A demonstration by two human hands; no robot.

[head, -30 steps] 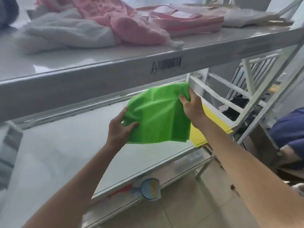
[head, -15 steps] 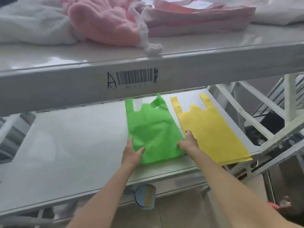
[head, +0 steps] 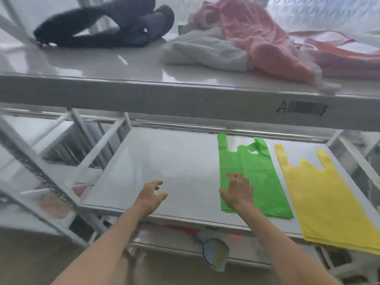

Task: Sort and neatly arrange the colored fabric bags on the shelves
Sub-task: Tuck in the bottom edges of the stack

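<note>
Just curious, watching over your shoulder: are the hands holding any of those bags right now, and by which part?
Nothing is held. The left hand hangs open over bare shelf; the right hand, fingers loosely curled, is over the green bag, gripping nothing.

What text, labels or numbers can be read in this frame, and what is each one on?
"A": handwritten in dark marker on the front edge of the upper shelf.
Barcode label just right of the "A": blurred, its bars and digits cannot be read.
Green bag, yellow bag: no print visible.

green bag, yellow bag, pink cloth, black fuzzy item
</note>
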